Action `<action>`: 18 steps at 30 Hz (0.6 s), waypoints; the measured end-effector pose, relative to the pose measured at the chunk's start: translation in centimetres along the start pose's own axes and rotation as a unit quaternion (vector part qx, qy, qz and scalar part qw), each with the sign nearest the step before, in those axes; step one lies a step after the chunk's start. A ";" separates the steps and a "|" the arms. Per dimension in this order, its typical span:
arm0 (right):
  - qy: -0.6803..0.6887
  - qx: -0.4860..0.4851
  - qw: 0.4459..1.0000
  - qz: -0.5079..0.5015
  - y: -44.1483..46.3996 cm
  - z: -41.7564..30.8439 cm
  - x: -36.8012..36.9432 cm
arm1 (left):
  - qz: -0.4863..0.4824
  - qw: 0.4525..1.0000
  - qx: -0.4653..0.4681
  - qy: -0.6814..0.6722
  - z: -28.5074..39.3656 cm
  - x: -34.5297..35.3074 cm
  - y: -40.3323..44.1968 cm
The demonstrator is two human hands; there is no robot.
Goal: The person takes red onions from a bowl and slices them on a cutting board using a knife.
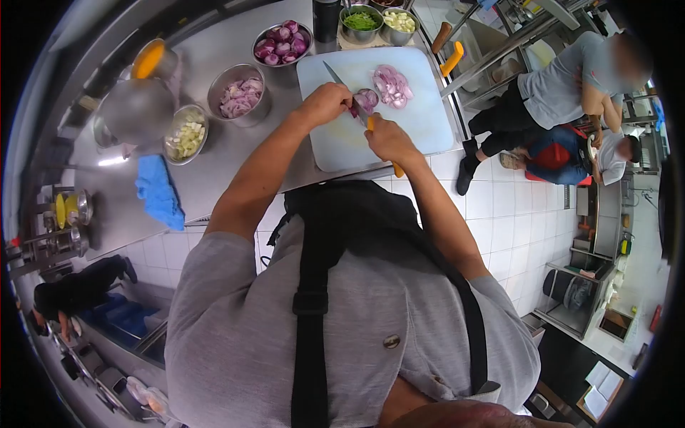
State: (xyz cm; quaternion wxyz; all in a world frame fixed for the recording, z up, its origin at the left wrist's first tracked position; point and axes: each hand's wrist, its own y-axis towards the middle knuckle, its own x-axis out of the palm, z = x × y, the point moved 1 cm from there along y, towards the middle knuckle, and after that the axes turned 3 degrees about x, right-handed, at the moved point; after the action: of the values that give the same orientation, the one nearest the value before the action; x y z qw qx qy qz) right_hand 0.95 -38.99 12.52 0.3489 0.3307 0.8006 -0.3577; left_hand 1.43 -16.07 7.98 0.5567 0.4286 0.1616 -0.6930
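As the left hand [327, 105] curls its fingers against a red onion [367, 98] on the cutting board [428, 132], seemingly to steady it, the right hand [390, 139] grips a knife [333, 73] firmly. Sliced onion [392, 87] lies just beside, likely leaving cutting room; whole onions [284, 43] sit nearby, presumably for easy reach.

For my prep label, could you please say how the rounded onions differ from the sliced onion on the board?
The rounded onions look whole; the sliced onion is in thin pieces. The rounded onions are deep purple, the sliced onion paler pink. The rounded onions heap in a bowl, the sliced onion lies on the cutting board. Neither is held.
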 end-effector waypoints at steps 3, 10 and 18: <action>-0.037 -0.045 0.995 0.079 1.8 1.4 3.6 | -0.003 1.000 0.002 0.000 0.3 0.1 -0.1; 0.006 0.004 1.000 -0.001 0.6 0.2 0.8 | 0.025 0.999 0.015 0.017 -0.2 0.5 -0.3; 0.024 0.003 0.999 -0.023 0.1 -0.4 -0.4 | 0.020 1.000 -0.015 0.002 0.1 0.5 -0.4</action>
State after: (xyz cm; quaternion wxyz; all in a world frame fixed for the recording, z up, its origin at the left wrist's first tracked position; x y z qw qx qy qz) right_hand 1.13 -38.69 12.97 0.3201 0.3220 0.8150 -0.3601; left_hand 1.01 -16.33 7.54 0.5767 0.4250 0.1642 -0.6781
